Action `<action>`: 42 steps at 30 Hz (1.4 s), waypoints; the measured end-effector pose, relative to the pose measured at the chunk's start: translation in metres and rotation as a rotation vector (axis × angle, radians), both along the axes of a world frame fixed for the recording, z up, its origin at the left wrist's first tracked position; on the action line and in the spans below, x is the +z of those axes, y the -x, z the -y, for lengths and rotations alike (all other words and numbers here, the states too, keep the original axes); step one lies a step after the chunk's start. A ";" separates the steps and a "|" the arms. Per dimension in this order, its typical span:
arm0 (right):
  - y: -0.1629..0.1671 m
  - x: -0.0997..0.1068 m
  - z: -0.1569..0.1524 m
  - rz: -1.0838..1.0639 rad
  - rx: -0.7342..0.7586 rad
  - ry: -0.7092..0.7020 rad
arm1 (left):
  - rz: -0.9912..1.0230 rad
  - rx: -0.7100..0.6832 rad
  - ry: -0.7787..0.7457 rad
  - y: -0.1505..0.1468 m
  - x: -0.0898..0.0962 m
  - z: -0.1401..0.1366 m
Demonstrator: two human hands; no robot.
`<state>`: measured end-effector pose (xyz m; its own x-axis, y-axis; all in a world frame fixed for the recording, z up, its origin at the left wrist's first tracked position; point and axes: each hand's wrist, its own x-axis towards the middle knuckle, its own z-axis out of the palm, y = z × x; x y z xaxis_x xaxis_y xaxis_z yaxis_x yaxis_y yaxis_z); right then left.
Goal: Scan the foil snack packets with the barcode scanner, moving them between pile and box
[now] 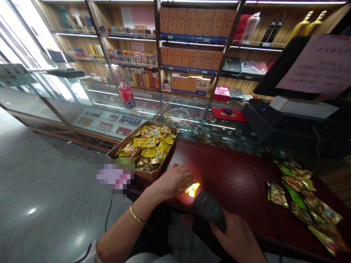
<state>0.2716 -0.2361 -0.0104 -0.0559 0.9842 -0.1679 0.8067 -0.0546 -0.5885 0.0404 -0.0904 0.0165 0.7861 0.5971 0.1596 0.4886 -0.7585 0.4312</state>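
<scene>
My left hand [174,181], with a gold bangle on the wrist, is closed on a small gold snack packet [192,189] low over the dark red counter. In my right hand [238,233] is a black barcode scanner [210,208], its head pointed at the packet. Bright light from the scanner falls on the packet and tints the wood around it red. Just beyond my left hand stands a cardboard box [157,174] heaped with yellow and gold snack packets [148,142]. More loose packets [301,188], gold and green, lie in a pile at the counter's right side.
A glass display counter [148,98] runs behind, bearing a red-labelled bottle [126,95], a white cable [178,116] and a mouse on a red mat [238,114]. At right a monitor [304,69] rises above black equipment [296,120]. Stocked shelves [192,42] line the wall.
</scene>
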 end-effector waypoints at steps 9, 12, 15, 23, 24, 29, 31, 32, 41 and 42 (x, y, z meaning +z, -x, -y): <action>0.009 -0.017 0.012 -0.271 -0.286 -0.169 | 0.923 0.557 0.879 -0.032 -0.060 0.023; 0.025 -0.013 0.011 -0.421 -0.359 -0.169 | 1.068 0.521 1.158 -0.042 -0.062 0.035; 0.034 -0.011 0.008 -0.476 -0.395 -0.172 | 1.080 0.519 1.169 -0.047 -0.058 0.043; 0.034 -0.012 0.005 -0.460 -0.381 -0.141 | 1.046 0.553 1.165 -0.051 -0.052 0.048; 0.034 -0.012 0.005 -0.445 -0.377 -0.149 | 1.057 0.556 1.177 -0.051 -0.052 0.048; 0.033 -0.014 0.006 -0.417 -0.359 -0.143 | 1.100 0.570 1.244 -0.052 -0.053 0.049; 0.033 -0.014 0.007 -0.402 -0.364 -0.154 | 1.100 0.569 1.315 -0.051 -0.054 0.048; 0.034 -0.014 0.007 -0.396 -0.368 -0.163 | 1.111 0.568 1.346 -0.051 -0.055 0.047; 0.040 -0.010 0.013 -0.421 -0.336 -0.116 | 1.206 0.787 1.202 -0.055 -0.065 0.041; 0.041 -0.009 0.014 -0.416 -0.331 -0.113 | 1.215 0.811 1.159 -0.056 -0.065 0.041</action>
